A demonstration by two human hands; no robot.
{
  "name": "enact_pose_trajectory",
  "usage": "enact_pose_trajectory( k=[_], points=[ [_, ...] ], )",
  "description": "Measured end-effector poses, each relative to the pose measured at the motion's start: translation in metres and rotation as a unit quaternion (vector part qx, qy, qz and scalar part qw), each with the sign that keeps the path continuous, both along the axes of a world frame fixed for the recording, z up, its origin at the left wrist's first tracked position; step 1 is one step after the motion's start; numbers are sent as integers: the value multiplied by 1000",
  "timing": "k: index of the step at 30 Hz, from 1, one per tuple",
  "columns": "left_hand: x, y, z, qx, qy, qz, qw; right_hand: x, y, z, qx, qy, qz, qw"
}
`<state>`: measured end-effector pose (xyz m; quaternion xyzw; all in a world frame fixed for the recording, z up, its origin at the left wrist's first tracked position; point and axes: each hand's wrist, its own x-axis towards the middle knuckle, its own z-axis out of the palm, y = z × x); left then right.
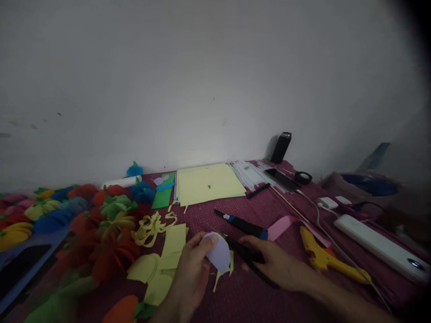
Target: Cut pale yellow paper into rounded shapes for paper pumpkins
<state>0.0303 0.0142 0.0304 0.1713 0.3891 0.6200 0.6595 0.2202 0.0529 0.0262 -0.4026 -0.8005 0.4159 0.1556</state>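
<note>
Between the thumb and fingers of my left hand (192, 262) is a lavender paper circle (220, 256), with a narrow yellow strip showing behind its edge. My right hand (278, 262) grips black scissors (242, 252), whose blades reach the upper right edge of the circle. How far the blades are apart I cannot tell. Cut yellow paper pieces (173, 244) and rounded yellow pieces (144, 268) lie left of my left hand. Thin curled yellow offcuts (153, 226) are just beyond them. A utility knife (244, 225) rests past the scissors.
Colourful paper pumpkins (114, 215) crowd the left side. Pale yellow sheets (210, 184) lie near the wall. A yellow glue gun (323, 255), white power strip (377, 244), cable, pink strip (279, 225), phone (282, 179), tape roll (303, 177) and black can (281, 148) occupy the right.
</note>
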Motion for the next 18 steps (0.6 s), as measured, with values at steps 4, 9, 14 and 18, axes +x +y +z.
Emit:
enact_pose_trajectory(
  k=[4, 9, 14, 18],
  points=[
    [0, 1, -2, 9, 8, 15, 1000, -8, 4, -16, 126, -107, -15, 986],
    [-3, 4, -5, 18, 23, 60, 998, -15, 16, -18, 225, -184, 11, 957],
    [-6, 8, -6, 14, 25, 99, 995, -29, 21, 13, 218, -124, -10, 968],
    [-7, 10, -7, 43, 17, 117, 992, -59, 20, 22, 16, 95, 11, 995]
  ],
)
